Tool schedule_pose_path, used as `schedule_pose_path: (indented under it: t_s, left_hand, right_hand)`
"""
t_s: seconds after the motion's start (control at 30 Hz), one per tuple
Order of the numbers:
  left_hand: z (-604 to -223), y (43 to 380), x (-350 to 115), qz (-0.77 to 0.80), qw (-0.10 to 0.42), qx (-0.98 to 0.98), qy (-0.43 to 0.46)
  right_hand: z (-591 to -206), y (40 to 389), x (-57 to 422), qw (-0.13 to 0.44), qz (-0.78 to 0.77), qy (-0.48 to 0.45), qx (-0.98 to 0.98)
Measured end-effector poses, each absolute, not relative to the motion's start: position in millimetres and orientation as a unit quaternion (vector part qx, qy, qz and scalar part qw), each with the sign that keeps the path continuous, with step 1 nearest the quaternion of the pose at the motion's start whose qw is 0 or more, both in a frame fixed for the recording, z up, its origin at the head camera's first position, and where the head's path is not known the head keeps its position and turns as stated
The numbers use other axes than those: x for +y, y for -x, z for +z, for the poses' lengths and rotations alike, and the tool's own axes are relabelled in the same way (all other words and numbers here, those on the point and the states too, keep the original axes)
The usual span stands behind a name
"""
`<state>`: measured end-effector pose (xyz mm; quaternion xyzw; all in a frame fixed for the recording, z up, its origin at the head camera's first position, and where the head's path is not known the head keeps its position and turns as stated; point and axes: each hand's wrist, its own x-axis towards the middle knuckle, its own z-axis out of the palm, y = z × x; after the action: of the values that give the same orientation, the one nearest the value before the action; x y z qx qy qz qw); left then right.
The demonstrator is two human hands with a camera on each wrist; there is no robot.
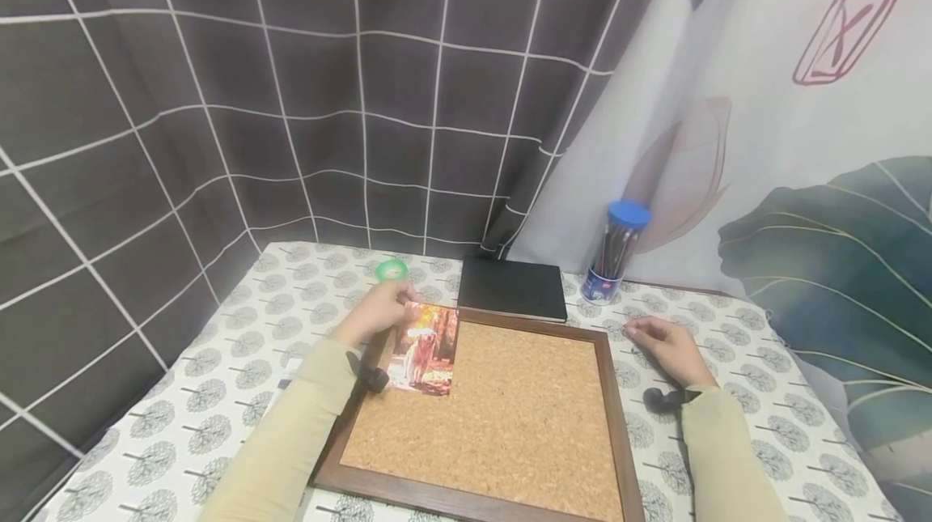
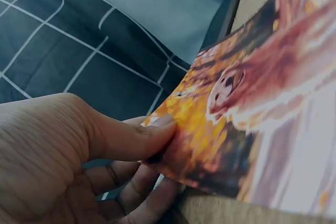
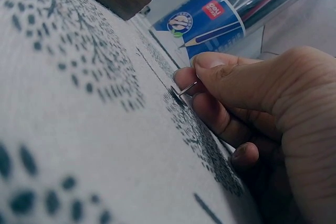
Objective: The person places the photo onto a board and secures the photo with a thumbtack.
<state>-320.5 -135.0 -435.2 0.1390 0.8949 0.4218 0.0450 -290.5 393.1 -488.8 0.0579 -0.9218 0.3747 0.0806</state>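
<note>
My left hand (image 1: 379,310) pinches a corner of a photo print (image 2: 252,98) between thumb and fingers. The print shows a dog among orange autumn leaves and overlaps the upper left part of a cork board (image 1: 502,425) with a brown wooden frame. In the left wrist view the print bends up a little toward the pinched corner. To the right of the board, my right hand (image 1: 673,352) is low over the table with its fingers loosely curled. Right at its fingertips, in the right wrist view, a small thumbtack (image 3: 184,92) has its metal point slanting upward.
Behind the board lies a black notebook (image 1: 512,289). A clear pencil jar (image 1: 616,251) with a blue lid stands at the back right. A green tape roll (image 1: 391,269) lies beyond my left hand. Dark checked cloth (image 1: 306,101) hangs behind the table (image 1: 240,344).
</note>
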Motion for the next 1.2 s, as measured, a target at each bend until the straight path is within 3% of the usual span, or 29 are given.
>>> schedule_pose_path:
  t_s: [0.87, 1.1, 1.2]
  left_hand:
    - [-436, 324, -144, 0.377, 0.094, 0.903, -0.182]
    - [-445, 322, -140, 0.378, 0.103, 0.902, -0.179]
    - [-447, 322, -140, 0.375, 0.097, 0.904, -0.178]
  right_hand:
    - [-474, 296, 379, 0.078, 0.370, -0.073, -0.923]
    - [-442, 290, 323, 0.078, 0.328, -0.183, -0.923]
    - [-426, 293, 280, 0.049, 0.327, -0.248, -0.911]
